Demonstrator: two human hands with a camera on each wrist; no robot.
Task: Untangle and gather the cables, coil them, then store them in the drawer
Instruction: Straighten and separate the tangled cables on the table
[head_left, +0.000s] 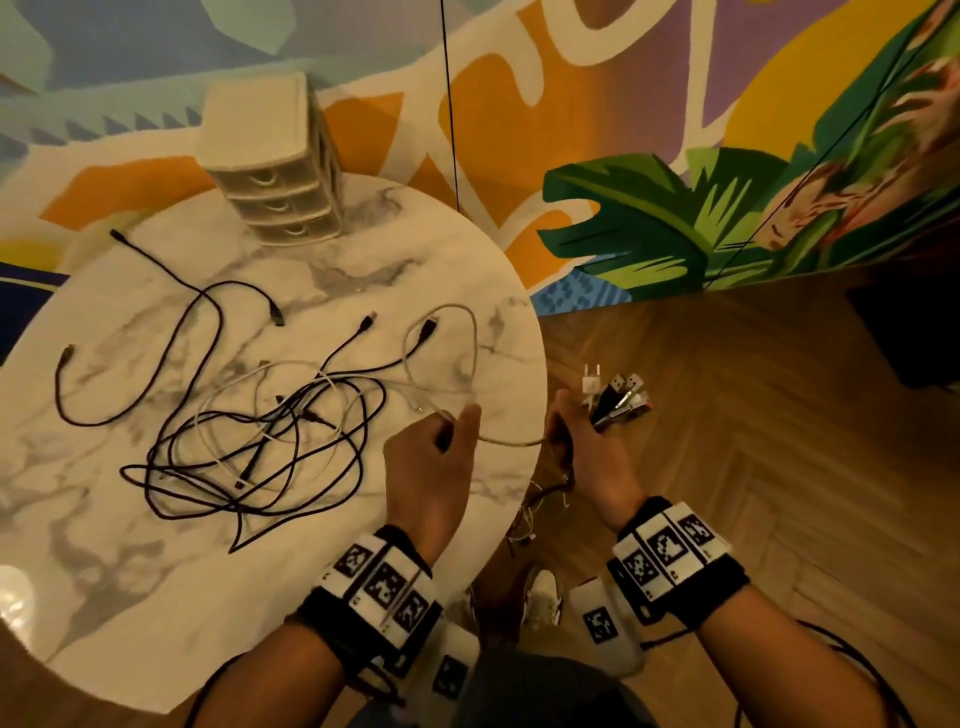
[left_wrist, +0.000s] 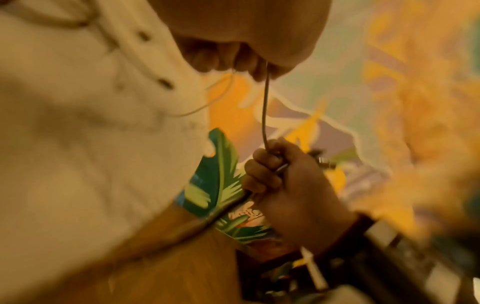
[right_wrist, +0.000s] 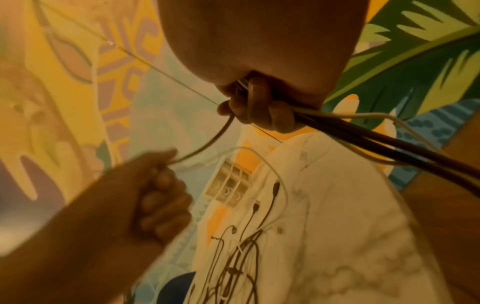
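- My left hand (head_left: 431, 457) is over the near right edge of the round marble table (head_left: 130, 571), fingers curled, pinching a pale cable (head_left: 511, 441) between thumb and forefinger.
- That pale cable runs in a short span across the gap to my right hand (head_left: 582, 441), which is past the table edge, above the wooden floor (head_left: 753, 441).
- My right hand's fingers are clenched around a bundle of cables (right_wrist: 363, 135); a cluster of plugs (head_left: 621, 397) sticks out above the fist and loose lengths hang below it.
- A tangle of black and white cables (head_left: 260, 436) lies spread on the table to the left of my left hand.
- A small cream three-drawer unit (head_left: 275, 171) stands at the table's far edge, its drawers closed.
- A colourful mural wall (head_left: 675, 156) rises behind the table.
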